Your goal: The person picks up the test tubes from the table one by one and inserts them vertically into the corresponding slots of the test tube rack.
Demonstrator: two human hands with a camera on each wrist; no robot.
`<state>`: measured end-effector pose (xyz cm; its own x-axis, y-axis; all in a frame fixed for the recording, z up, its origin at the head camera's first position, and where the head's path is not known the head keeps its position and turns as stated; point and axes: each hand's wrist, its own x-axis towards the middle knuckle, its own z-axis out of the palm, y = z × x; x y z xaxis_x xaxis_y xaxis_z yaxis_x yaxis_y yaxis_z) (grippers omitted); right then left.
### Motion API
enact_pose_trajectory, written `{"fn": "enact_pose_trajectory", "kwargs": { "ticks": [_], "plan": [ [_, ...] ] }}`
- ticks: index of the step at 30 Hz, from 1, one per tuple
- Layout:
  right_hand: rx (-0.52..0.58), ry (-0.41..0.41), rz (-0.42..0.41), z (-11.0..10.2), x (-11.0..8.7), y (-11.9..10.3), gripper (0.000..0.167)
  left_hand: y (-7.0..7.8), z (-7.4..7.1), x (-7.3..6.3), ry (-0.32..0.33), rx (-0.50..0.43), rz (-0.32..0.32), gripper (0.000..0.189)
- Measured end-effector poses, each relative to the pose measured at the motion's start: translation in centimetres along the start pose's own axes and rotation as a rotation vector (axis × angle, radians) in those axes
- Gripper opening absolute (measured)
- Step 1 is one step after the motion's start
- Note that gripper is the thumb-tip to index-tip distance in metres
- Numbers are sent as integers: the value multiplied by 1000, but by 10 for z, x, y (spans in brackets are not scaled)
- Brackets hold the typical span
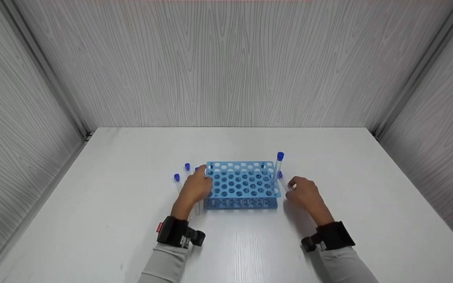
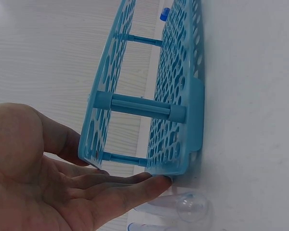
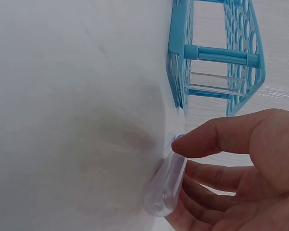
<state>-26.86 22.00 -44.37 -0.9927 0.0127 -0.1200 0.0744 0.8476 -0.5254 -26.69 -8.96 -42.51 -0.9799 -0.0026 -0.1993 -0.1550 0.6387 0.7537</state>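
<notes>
A light blue test tube rack (image 1: 242,184) stands on the table between my hands. At its left end my left hand (image 1: 198,186) holds on, thumb over the top plate's edge and fingers against the end (image 2: 91,187). My right hand (image 1: 304,192) pinches a clear test tube (image 3: 167,185) with a blue cap between thumb and fingers, just right of the rack. The tube tilts, its cap toward the rack and its rounded bottom close to the table. Another blue-capped test tube (image 1: 279,163) stands in the rack's right end.
Beside and partly under my left hand lie several clear test tubes, with blue caps (image 1: 176,177) pointing away from me. The white table (image 1: 234,243) meets a grey wood-grain back panel (image 1: 226,67), with similar panels at both sides.
</notes>
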Motion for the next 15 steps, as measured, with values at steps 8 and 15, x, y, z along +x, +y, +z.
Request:
{"fn": "enact_pose_trajectory", "kwargs": {
  "ticks": [8,15],
  "plan": [
    [-2,11,-14,0,-1,0,37,-3,0,2,0,11,34,59],
    [12,-30,38,-3,0,-3,41,-3,1,2,-1,4,23,59]
  ]
}}
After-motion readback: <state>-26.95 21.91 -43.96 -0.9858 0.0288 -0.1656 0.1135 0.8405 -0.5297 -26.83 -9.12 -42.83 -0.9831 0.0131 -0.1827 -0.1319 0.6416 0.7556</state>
